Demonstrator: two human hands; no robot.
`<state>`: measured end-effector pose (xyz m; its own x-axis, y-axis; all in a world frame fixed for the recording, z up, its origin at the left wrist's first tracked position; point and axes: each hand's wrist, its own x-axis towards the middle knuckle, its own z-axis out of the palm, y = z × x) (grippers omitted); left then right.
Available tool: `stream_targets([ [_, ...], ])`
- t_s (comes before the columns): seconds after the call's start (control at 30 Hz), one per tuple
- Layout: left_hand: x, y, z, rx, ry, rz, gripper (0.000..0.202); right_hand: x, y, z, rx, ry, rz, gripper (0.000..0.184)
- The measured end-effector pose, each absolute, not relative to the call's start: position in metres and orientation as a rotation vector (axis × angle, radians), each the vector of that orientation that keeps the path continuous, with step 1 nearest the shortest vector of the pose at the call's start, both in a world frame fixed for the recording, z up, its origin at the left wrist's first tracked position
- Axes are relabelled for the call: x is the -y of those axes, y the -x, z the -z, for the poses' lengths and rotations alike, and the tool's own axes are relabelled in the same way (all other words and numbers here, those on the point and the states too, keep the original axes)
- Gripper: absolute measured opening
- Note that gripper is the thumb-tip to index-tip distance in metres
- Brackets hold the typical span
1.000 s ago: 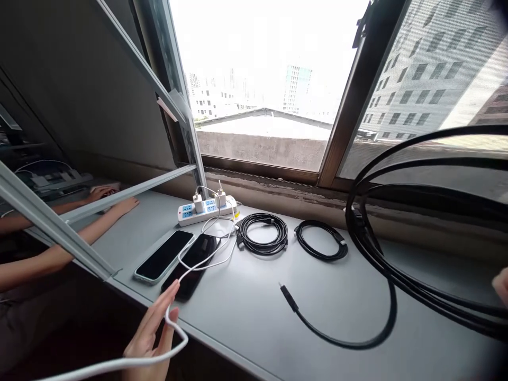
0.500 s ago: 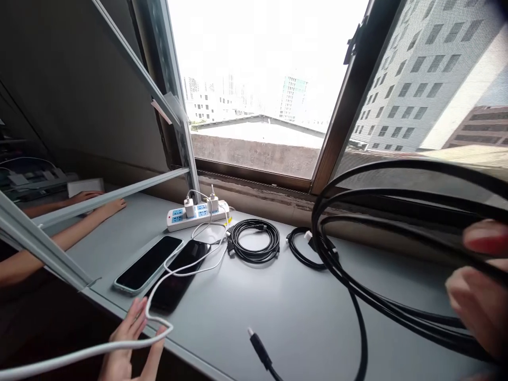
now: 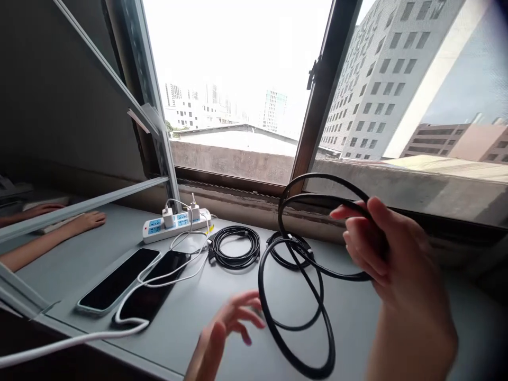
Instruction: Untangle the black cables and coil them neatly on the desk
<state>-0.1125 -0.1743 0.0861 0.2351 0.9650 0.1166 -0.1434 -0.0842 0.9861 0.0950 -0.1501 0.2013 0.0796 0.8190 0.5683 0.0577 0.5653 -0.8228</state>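
Note:
A looped black cable point(image 3: 329, 317) hangs above the desk from my right hand point(image 3: 400, 259), whose fingers are wrapped round it. Just left of the lower loop is my left hand point(image 3: 230, 323), its fingers spread. Whether its fingertips touch the cable I cannot tell; nothing shows in its grasp. Behind them on the desk lies a coiled black cable point(image 3: 215, 257). A smaller black coil point(image 3: 273, 253) is partly hidden by the loops of the held cable.
A white power strip point(image 3: 174, 233) with two plugged-in chargers stands by the window. Two phones point(image 3: 119, 280) point(image 3: 159, 291) lie left, crossed by a white cable point(image 3: 95, 338). Another person's arms point(image 3: 51, 241) reach over the desk point(image 3: 123, 211) behind a metal frame point(image 3: 83, 206).
My right hand has come from the right edge towards the middle, with its cable loops hanging lower. My left hand has moved right, from beside the phones to near those loops. The view has shifted right.

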Motion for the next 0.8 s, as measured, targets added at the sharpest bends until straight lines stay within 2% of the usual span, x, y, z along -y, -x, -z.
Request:
stream_targets([
  [0.17, 0.129, 0.085, -0.161, -0.566, -1.181, -0.820, 0.045, 0.153, -0.098, -0.202, 1.427, 0.894, -0.554, 0.037],
  [0.27, 0.110, 0.073, -0.176, -0.565, -1.074, -0.682, 0.036, 0.152, -0.098, -0.204, 1.449, 1.056, -0.466, 0.041],
  [0.33, 0.107, 0.070, -0.179, -0.633, -1.212, -0.721, 0.034, 0.144, -0.103, -0.203, 1.417, 1.168, -0.406, 0.043],
  [0.53, 0.118, 0.072, -0.185, -0.730, -1.683, -1.312, 0.034, 0.092, -0.126, -0.184, 1.325, 1.364, -0.331, 0.046],
  [0.7, 0.109, 0.073, -0.204, -0.481, -1.505, -1.884, 0.030, 0.065, -0.145, -0.170, 1.223, 1.459, -0.315, 0.044],
  [0.8, 0.100, 0.073, -0.215, -0.425, -1.251, -2.097, 0.031, 0.060, -0.162, -0.164, 1.128, 1.443, -0.302, 0.045],
])
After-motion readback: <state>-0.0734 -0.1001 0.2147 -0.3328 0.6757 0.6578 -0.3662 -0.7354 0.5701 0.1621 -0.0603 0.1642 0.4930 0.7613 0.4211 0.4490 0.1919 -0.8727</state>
